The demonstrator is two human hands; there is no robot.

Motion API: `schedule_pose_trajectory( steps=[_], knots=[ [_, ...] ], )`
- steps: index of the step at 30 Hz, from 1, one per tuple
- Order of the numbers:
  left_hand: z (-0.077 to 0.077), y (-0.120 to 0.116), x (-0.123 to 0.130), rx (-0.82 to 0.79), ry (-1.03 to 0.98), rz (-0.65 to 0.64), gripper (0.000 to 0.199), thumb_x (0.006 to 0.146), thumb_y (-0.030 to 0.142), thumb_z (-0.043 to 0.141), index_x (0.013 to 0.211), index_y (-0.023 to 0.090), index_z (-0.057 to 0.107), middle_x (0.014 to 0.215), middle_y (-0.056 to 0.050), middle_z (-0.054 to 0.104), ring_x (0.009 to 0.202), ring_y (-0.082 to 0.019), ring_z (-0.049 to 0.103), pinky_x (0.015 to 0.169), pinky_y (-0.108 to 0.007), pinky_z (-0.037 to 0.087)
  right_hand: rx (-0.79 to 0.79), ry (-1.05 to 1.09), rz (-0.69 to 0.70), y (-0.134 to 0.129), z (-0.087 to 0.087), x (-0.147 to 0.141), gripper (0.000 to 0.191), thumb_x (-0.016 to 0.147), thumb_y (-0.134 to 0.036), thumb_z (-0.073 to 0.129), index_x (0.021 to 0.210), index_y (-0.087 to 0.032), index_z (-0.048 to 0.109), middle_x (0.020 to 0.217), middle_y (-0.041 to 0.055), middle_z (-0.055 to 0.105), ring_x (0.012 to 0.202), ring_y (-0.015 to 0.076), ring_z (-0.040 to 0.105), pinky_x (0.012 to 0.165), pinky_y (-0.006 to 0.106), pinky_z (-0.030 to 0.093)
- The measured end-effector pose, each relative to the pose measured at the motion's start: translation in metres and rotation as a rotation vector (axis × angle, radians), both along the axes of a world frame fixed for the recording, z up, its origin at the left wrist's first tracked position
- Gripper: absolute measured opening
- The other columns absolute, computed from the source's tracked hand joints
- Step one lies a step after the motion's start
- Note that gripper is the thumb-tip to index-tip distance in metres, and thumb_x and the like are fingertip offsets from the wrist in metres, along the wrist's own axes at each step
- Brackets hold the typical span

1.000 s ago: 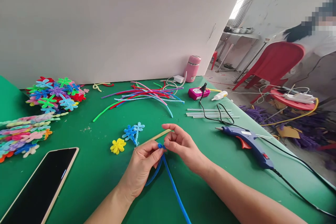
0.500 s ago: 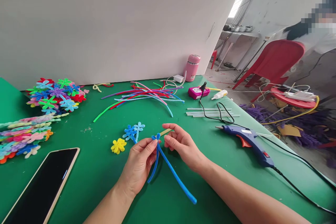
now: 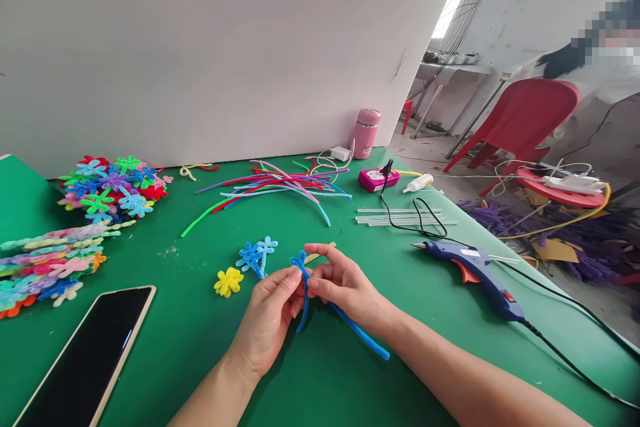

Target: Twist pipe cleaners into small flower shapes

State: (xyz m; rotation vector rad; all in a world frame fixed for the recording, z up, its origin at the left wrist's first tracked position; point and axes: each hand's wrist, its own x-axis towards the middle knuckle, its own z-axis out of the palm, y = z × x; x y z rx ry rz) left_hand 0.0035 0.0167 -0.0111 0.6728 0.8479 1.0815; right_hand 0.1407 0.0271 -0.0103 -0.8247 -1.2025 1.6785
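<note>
A blue pipe cleaner (image 3: 363, 335), bent into small loops at its upper end, is pinched between the thumb and finger of my left hand (image 3: 273, 303). My right hand (image 3: 350, 287) grips the same pipe cleaner just below the loops, and its long tail slants out under that hand to the lower right. A short tail hangs between the hands. Behind my right fingers a thin pale strip (image 3: 321, 252) shows in part; whether it is held I cannot tell. Left of my hands lie blue pipe-cleaner flowers (image 3: 250, 256) and a yellow flower (image 3: 229, 282).
Loose pipe cleaners (image 3: 280, 185) lie behind my hands. A glue gun (image 3: 475, 267), glue sticks (image 3: 400, 217) and a pink power socket (image 3: 377, 179) are on the right. Heaped flowers (image 3: 113, 187) and a phone (image 3: 85, 360) lie left. A pink flask (image 3: 366, 133) stands by the white panel.
My right hand has closed on the blue pipe cleaner, which it stood apart from before. The long tail has swung up and right, and the short tail now hangs more upright.
</note>
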Motion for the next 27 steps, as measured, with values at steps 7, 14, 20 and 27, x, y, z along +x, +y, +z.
schedule_pose_trajectory(
  steps=[7,14,20,27],
  knots=[
    [0.0006,0.0002,-0.0007,-0.035,-0.009,-0.032,0.006,0.067,0.021,0.067,0.072,0.017,0.067,0.062,0.001,0.057,0.061,-0.008,0.048,0.056,-0.019,0.039,-0.071,0.016,0.025,0.0019,0.0037,-0.0001,0.056,0.067,-0.039,0.066,0.111,-0.015,0.041,0.059,-0.0039,0.054,0.060,0.0100,0.051,0.052,0.021,0.034],
    [0.0004,0.0010,-0.0004,-0.093,-0.002,0.064,0.008,0.062,0.020,0.070,0.065,0.016,0.064,0.059,0.003,0.056,0.054,-0.005,0.046,0.052,-0.016,0.038,0.058,-0.045,-0.058,0.0020,0.0041,0.0014,0.043,0.072,-0.040,0.062,0.104,-0.016,0.046,0.066,-0.0043,0.046,0.060,0.0071,0.042,0.055,0.022,0.032],
    [0.0008,-0.0009,-0.0022,-0.103,-0.051,0.036,0.007,0.064,0.019,0.069,0.065,0.017,0.061,0.061,0.004,0.056,0.057,-0.007,0.048,0.057,-0.018,0.038,0.131,-0.073,-0.035,0.0006,0.0035,0.0020,0.041,0.075,-0.036,0.059,0.107,-0.017,0.044,0.067,-0.0040,0.043,0.059,0.0078,0.039,0.054,0.023,0.031],
    [0.0037,-0.0042,-0.0015,-0.090,-0.070,-0.041,0.005,0.066,0.018,0.064,0.064,0.016,0.059,0.056,0.003,0.051,0.054,-0.007,0.045,0.055,-0.020,0.038,0.150,-0.040,-0.035,-0.0027,0.0017,0.0005,0.039,0.075,-0.031,0.058,0.109,-0.017,0.043,0.068,-0.0035,0.045,0.061,0.0086,0.043,0.057,0.024,0.035]
  ],
)
